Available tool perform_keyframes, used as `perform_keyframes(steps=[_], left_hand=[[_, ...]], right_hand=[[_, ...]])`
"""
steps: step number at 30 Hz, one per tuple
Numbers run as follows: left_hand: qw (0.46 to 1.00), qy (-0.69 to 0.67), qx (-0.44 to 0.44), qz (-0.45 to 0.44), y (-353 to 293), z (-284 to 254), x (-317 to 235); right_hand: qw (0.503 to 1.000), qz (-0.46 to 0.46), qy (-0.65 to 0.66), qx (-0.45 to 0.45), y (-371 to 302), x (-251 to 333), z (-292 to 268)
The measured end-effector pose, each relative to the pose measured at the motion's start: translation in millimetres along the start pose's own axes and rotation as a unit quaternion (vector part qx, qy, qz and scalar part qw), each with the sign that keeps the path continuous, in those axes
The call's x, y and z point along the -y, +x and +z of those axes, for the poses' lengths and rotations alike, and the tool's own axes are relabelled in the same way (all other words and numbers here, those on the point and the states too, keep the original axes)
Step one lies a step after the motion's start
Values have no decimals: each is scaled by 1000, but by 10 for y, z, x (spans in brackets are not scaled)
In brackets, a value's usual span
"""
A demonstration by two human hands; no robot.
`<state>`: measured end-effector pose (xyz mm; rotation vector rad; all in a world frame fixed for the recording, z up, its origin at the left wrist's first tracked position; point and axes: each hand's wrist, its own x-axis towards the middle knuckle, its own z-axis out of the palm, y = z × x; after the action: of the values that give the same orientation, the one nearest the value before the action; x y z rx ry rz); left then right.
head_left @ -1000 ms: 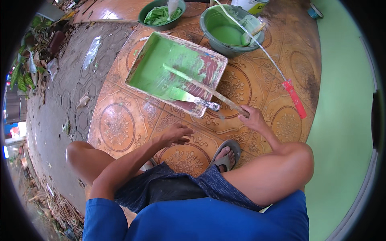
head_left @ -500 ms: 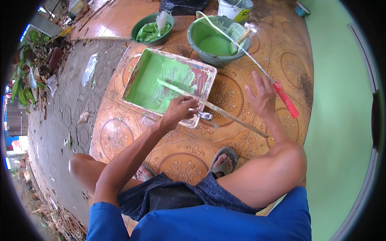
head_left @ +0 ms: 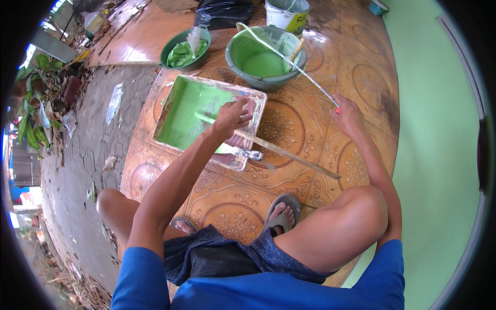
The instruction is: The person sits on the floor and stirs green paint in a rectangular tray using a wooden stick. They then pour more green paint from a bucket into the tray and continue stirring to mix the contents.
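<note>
My right hand [head_left: 347, 116] is closed around the red handle [head_left: 338, 110] of a long paint-spattered metal rod [head_left: 316, 83]. The rod slants across the top of a grey-green bucket [head_left: 233, 65] of green paint [head_left: 258, 64]. Over a rectangular paint tray [head_left: 217, 81], my left hand [head_left: 231, 118] hovers with its fingers apart and nothing in them. Green paint covers much of the tray. Beneath that hand, a wooden stick [head_left: 292, 155] runs from the tray out over the tiles. A scraper-like tool with a paint-smeared handle [head_left: 250, 154] rests at the tray's near right edge.
Behind the tray stands a green basin [head_left: 164, 58] holding a green cloth and a clear plastic bag. A white pail [head_left: 276, 18] and a black plastic bag [head_left: 223, 14] are at the back. A green wall [head_left: 431, 129] rises on the right; plants [head_left: 32, 121] grow far left.
My right hand has gone from open beside the red handle to closed around it. My left hand has moved up and farther over the tray. The view has shifted slightly.
</note>
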<state>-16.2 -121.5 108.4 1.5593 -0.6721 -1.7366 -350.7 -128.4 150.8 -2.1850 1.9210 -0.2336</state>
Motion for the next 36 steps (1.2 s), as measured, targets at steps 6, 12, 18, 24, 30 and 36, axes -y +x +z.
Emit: perform_keyframes(steps=[6, 12, 18, 24, 30, 36], left_hand=[[1000, -6, 2, -18, 71, 146, 129], [1000, -11, 9, -21, -54, 295, 271], [998, -30, 43, -28, -234, 415, 514], [986, -38, 98, -131, -680, 356, 820], [942, -116, 6, -315, -1128, -23, 1310], [960, -87, -34, -264, -1118, -59, 1424]], right_hand=[[987, -2, 160, 10, -140, -37, -142], [949, 80, 292, 87, -460, -30, -491], [935, 89, 331, 90, -255, 135, -422], [907, 113, 393, 100, -144, 210, -533], [899, 181, 371, 145, -440, -45, -1265], [904, 218, 290, 228, -399, -447, -1956]])
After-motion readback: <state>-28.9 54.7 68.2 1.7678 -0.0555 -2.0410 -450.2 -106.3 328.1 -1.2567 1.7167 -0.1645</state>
